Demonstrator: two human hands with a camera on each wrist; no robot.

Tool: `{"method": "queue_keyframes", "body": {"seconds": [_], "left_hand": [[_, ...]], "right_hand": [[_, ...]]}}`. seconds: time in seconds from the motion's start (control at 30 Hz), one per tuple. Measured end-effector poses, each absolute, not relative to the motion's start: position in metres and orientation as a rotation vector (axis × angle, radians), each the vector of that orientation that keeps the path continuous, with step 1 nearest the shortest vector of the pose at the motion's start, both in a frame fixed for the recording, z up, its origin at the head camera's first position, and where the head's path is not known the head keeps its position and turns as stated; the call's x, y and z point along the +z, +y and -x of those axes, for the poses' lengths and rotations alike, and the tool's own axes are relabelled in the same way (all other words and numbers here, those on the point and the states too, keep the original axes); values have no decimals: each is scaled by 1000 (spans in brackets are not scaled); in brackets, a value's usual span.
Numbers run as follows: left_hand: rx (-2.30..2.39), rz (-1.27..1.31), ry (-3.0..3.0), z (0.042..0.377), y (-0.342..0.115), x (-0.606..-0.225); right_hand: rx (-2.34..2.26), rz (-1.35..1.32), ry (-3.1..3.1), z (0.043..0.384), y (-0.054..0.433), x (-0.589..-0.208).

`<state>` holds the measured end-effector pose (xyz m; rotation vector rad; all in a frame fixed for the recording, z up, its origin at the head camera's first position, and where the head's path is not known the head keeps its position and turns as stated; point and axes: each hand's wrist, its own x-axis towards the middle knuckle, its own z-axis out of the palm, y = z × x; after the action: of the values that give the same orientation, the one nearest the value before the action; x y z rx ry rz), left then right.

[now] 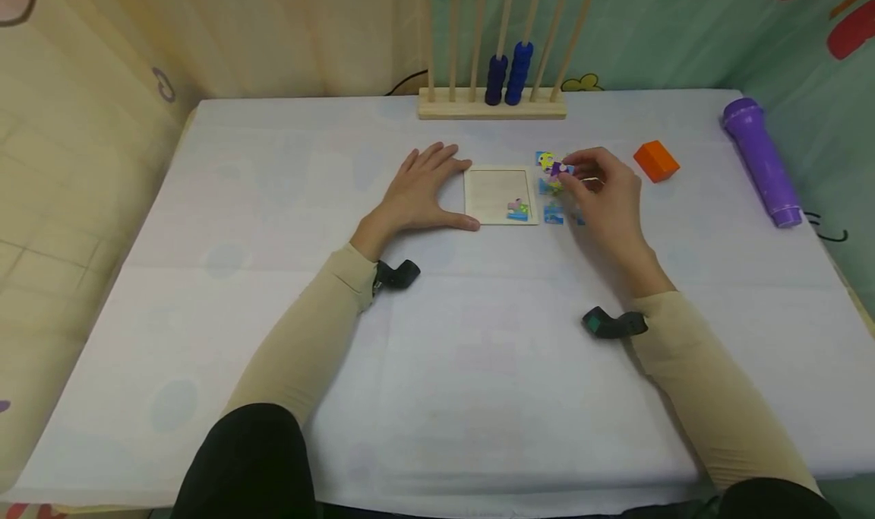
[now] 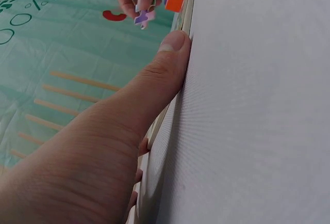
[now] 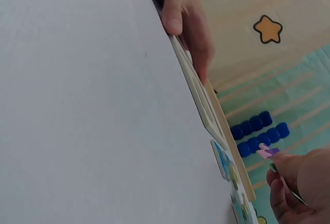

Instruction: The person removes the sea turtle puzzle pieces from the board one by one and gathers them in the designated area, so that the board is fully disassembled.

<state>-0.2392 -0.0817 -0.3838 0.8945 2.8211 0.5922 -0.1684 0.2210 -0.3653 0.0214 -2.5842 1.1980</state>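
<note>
A shallow wooden puzzle tray (image 1: 495, 188) lies on the white table, one colourful jigsaw piece (image 1: 517, 215) in its lower right corner. At the tray's left edge rests my left hand (image 1: 418, 192), fingers spread, with the thumb by the lower left corner and the index finger by the upper one. My right hand (image 1: 610, 196) pinches a purple and pink jigsaw piece (image 3: 266, 153) between thumb and fingers, raised over the loose pieces to the right of the tray. Several loose jigsaw pieces (image 1: 554, 215) lie there, partly hidden by the right hand.
An orange block (image 1: 656, 161) sits right of my right hand. Farther right lies a purple flashlight (image 1: 762, 162) near the table's edge. Behind the tray stands a wooden rack (image 1: 492, 109) with upright rods and blue beads (image 1: 519, 74) on two of them. Printed curtains hang around the table.
</note>
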Motion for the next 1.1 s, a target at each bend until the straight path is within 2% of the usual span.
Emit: {"method": "queue_keyframes", "body": {"seconds": [0.23,0.4,0.63,1.1], "left_hand": [[578,-888,2818,239,-82,-385],[578,-884,2824,239,-82,-386],[585,-894,2820,239,-81,-385],[589,-899,2827,239,-81,-387]], "right_hand": [[1200,242,-2568,165,255,-367],[1166,331,-2554,169,272,-369],[1054,357,-2585,166,286,-377],[929,319,-2618,160,272,-376]]}}
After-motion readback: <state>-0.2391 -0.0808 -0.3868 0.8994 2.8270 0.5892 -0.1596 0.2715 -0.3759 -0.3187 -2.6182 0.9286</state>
